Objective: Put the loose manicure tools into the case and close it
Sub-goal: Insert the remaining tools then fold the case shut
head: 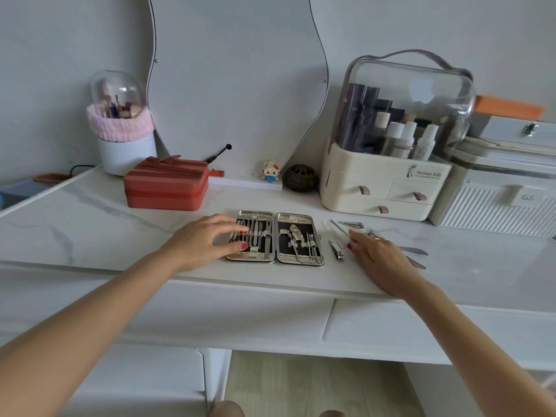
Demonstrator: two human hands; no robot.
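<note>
I see the case (275,237) lying open and flat near the worktop's (90,230) front edge, about midway along it, tools strapped into both halves. My left hand (207,240) rests on the case's left half, fingers spread and nearly straight, gripping nothing. To the right of the case a small clipper (337,250) lies loose, with a larger clipper (352,225) behind it. My right hand (376,251) lies flat over more loose tools, fingertips (352,236) touching what looks like a thin file (338,227), though the blur hides any pinch. Two blades (416,251) poke out beyond the hand.
</note>
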